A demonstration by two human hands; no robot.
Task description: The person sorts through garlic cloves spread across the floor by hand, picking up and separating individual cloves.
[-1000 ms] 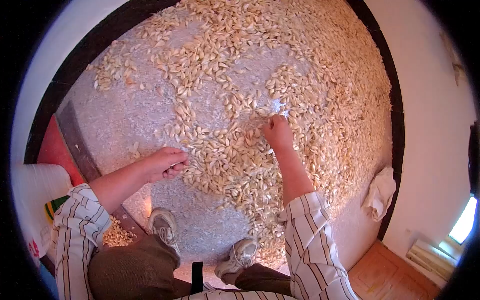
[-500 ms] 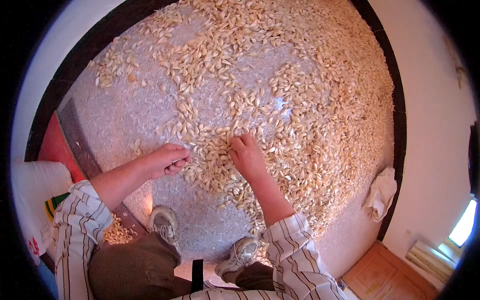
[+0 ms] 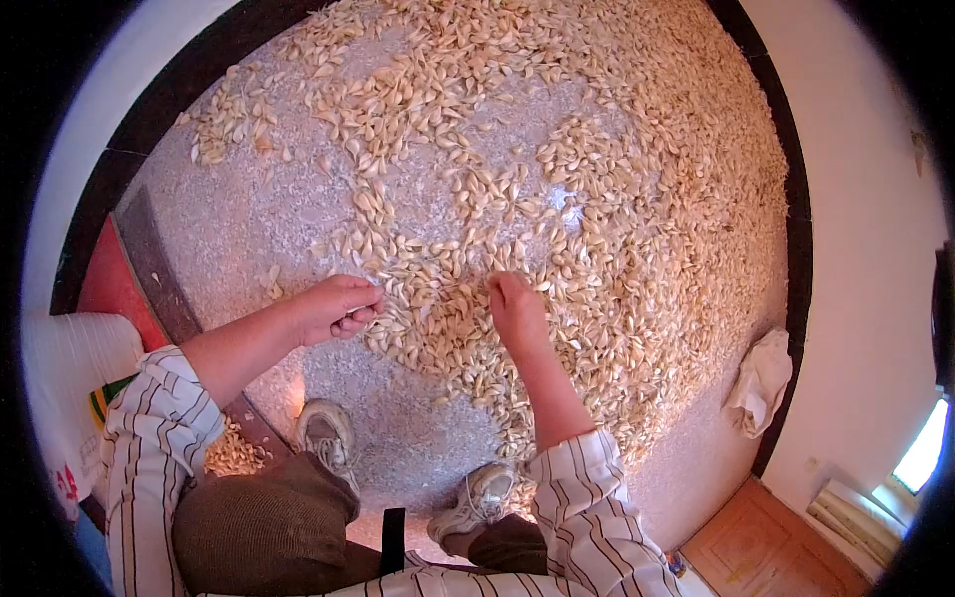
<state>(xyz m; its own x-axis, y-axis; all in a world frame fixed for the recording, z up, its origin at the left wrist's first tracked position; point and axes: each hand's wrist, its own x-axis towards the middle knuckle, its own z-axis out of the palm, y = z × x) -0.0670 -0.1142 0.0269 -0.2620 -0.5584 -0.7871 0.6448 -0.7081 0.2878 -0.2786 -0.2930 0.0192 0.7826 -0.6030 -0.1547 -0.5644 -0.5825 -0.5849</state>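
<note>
Pale garlic cloves (image 3: 637, 289) lie scattered thickly over the speckled floor (image 3: 418, 438). My left hand (image 3: 343, 310) is closed at the left edge of the cloves, its thumb pressed to the curled fingers; whatever it may hold is too small or hidden to make out. To its right, my right hand (image 3: 518, 314) is above the cloves, fingers pinched together and pointing away from me. Its fingertips hide anything between them. The two hands are apart, with cloves showing on the floor between them.
My shoes (image 3: 326, 438) rest on the floor below the hands. A white bag (image 3: 85, 368) stands at the left, near a small heap of cloves (image 3: 236, 453). A crumpled cloth (image 3: 761, 383) lies by the right wall, and dark skirting (image 3: 799, 259) edges the floor.
My right hand has shifted to the right over the cloves, farther from the left one. My left hand has barely moved and stays closed.
</note>
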